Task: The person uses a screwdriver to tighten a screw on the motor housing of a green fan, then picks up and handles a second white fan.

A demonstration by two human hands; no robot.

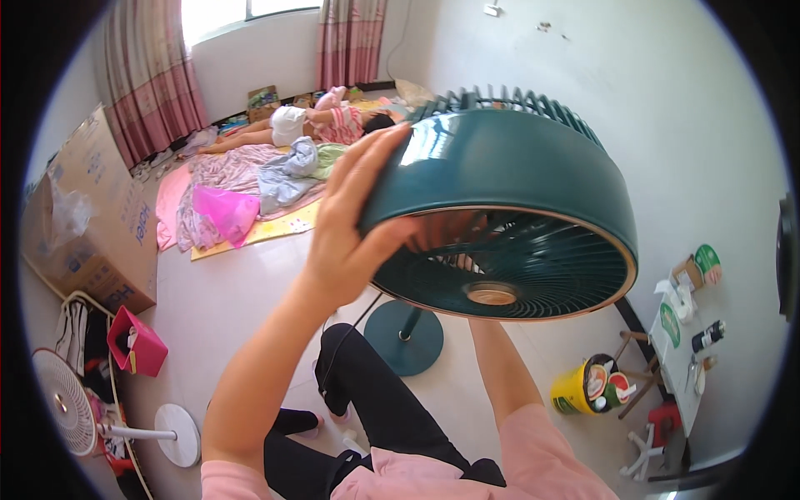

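Observation:
A dark green pedestal fan with a copper-coloured trim ring is tilted so that its round grille faces down toward me. My left hand is closed on the left side of the fan's head, with the fingers on the outer casing and the thumb at the front rim. My right forearm reaches up behind the fan head, which hides most of that hand; a bit of skin shows through the grille. Below, the fan's round green base stands on the floor between my legs and the mats. A dark cord hangs left of it.
A person lies on floor mats with blankets at the back left. Big cardboard boxes, a pink bin and a white fan line the left. Right are a yellow bucket and a small table.

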